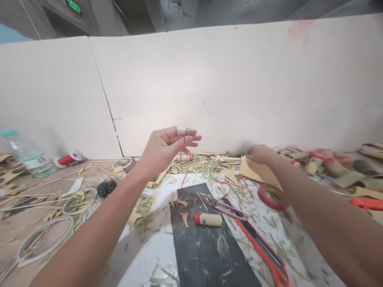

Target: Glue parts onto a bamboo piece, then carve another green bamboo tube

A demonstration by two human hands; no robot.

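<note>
My left hand (169, 145), with a white wrap on one finger, pinches a red thread (186, 171) that hangs toward the black board (203, 255). My right hand (259, 153) reaches to the back, beside a tan paper piece (254, 171); its fingers are blurred, and what they hold, if anything, is unclear. On the board lies a short bamboo piece (211, 220) with a red end. Purple-handled thread snips (229, 209) and an orange utility knife (265, 251) lie along the board's right edge. Loose red thread (230, 189) tangles behind them.
A red tape roll (271, 196) sits under my right forearm. Bamboo pieces (326, 163) pile up at right, near orange handles (366, 203). At left are a bottle (30, 157), a red spool (67, 159) and white rings (44, 239). A pale panel (209, 87) stands behind.
</note>
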